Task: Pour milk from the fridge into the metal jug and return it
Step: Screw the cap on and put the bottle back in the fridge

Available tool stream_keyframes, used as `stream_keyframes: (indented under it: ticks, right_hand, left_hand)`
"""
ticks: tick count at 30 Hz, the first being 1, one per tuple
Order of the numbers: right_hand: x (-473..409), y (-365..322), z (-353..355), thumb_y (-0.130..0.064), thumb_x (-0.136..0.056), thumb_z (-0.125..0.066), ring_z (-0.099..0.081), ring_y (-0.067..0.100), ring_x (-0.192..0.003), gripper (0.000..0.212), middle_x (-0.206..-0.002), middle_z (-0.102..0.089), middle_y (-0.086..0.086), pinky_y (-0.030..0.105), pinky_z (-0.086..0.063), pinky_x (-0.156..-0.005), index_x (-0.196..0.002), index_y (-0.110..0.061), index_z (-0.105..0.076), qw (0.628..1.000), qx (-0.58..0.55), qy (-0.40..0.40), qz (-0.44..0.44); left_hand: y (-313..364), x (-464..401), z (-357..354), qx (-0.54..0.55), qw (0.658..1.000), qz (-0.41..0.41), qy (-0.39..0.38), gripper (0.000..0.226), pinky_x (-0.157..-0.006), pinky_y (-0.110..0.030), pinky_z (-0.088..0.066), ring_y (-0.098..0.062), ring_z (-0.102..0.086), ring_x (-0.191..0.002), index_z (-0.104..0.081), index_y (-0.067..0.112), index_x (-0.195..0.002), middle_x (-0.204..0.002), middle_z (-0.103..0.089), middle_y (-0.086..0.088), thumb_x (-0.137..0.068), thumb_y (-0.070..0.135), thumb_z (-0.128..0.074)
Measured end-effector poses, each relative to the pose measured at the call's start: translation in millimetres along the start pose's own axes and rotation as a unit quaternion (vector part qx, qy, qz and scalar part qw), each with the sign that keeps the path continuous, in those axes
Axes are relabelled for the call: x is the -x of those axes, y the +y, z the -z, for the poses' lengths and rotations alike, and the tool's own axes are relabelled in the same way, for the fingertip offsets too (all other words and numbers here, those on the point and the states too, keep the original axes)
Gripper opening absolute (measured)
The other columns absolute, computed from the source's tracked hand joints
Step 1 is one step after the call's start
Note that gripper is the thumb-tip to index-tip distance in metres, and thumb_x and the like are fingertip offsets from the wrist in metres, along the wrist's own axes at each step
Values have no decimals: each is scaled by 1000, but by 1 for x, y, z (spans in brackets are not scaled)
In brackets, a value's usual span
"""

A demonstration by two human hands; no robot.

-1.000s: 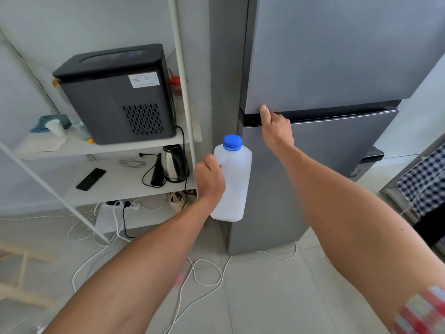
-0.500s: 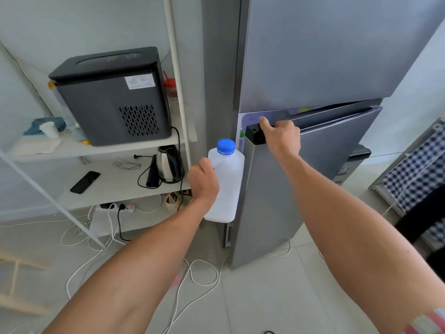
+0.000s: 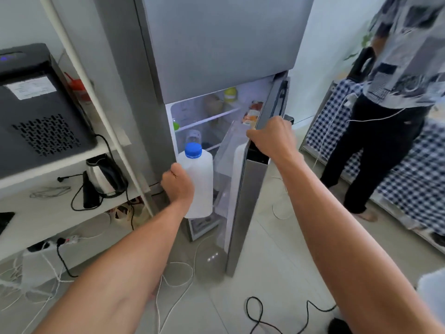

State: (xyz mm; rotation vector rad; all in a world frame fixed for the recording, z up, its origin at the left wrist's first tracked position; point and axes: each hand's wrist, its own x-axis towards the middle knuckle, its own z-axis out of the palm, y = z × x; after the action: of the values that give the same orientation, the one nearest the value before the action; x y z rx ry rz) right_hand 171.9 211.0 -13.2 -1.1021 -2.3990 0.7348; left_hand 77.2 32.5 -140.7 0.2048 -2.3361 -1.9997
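My left hand (image 3: 177,184) grips a white plastic milk bottle (image 3: 201,182) with a blue cap, held upright in front of the fridge opening. My right hand (image 3: 272,138) grasps the top edge of the lower fridge door (image 3: 245,203), which is swung wide open. The grey two-door fridge (image 3: 216,44) shows lit white shelves inside with a few jars and packets. A second white container stands in the door rack behind the door edge. No metal jug is in view.
A white shelf rack (image 3: 79,75) at left carries a black machine (image 3: 36,109) and an electric kettle (image 3: 103,174). Cables (image 3: 173,283) trail over the tiled floor. Another person (image 3: 385,116) stands at right beside a checked cloth (image 3: 414,169).
The lower fridge door has gone from closed to wide open, pulled by my right hand. My left hand stayed on the milk bottle, now in front of the opening. The view swung right.
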Motion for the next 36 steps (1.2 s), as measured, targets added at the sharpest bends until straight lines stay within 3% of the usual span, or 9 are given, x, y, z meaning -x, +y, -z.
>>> stream_keyframes:
  ticks: [6,12,16,19,22,26,29,33,36]
  right_hand:
    - [24,33,16,-18,-101,-47,-54,37,-100,21,-125,-48,21,41,-44,-82,-88,-3,-52,994,93,60,-25]
    - [38,73,31,-15,-103,-40,-51,34,-78,21,-108,-61,13,37,-32,-65,-110,-2,-55,972,177,153,24]
    - [35,101,32,-21,-101,-40,-63,39,-71,30,-102,-66,6,35,-36,-59,-117,-6,-60,952,207,205,97]
    - [30,114,29,-24,-96,-41,-63,36,-62,34,-98,-70,1,32,-38,-54,-108,-6,-67,939,203,253,114]
    - [26,121,27,-23,-92,-45,-63,33,-56,35,-97,-75,0,34,-48,-50,-105,-5,-73,932,184,287,122]
    - [19,127,21,-23,-91,-48,-69,29,-61,39,-113,-80,-1,36,-54,-53,-112,-10,-79,927,163,314,121]
    - [16,128,17,-23,-92,-48,-67,27,-59,37,-105,-80,1,36,-53,-50,-105,-9,-79,922,159,328,128]
    - [14,129,14,-24,-92,-48,-71,28,-65,37,-102,-80,2,35,-52,-52,-104,-10,-80,920,157,337,123]
    - [13,129,13,-23,-91,-49,-71,27,-63,37,-104,-81,-1,34,-51,-50,-105,-10,-81,918,152,346,123]
  left_hand:
    - [-8,25,-30,42,997,52,-46,47,-74,-45,-47,-41,-62,-87,-61,0,-75,-93,-69,-31,-86,35,-32]
    - [-15,44,-63,68,984,145,-79,45,-92,-50,-54,-38,-64,-98,-56,18,-79,-110,-70,-24,-84,50,-24]
    - [-13,59,-86,165,960,218,-66,41,-57,-20,-47,-15,-54,-66,-50,18,-72,-74,-59,-3,-108,28,-34]
    - [-21,61,-106,239,938,248,-47,39,-68,-24,-43,-25,-63,-81,-59,10,-88,-87,-65,-9,-112,26,-33]
    - [-33,57,-127,260,925,277,-23,37,-53,-19,-46,-23,-67,-74,-57,16,-81,-72,-68,-2,-111,25,-37]
    - [-63,55,-153,231,929,288,-13,35,-57,-27,-41,-27,-58,-78,-58,16,-73,-70,-62,-4,-89,44,-44]
    - [-99,52,-173,220,927,302,-21,57,-66,-33,-44,-26,-58,-79,-68,4,-88,-82,-64,-12,-76,52,-39]
    - [-103,63,-181,171,933,306,-87,36,-54,-27,-38,-22,-48,-59,-55,16,-65,-63,-55,-5,-87,39,-38]
    - [-110,64,-190,145,940,287,-118,31,-60,-32,-40,-22,-50,-65,-58,15,-69,-67,-58,-8,-79,40,-41]
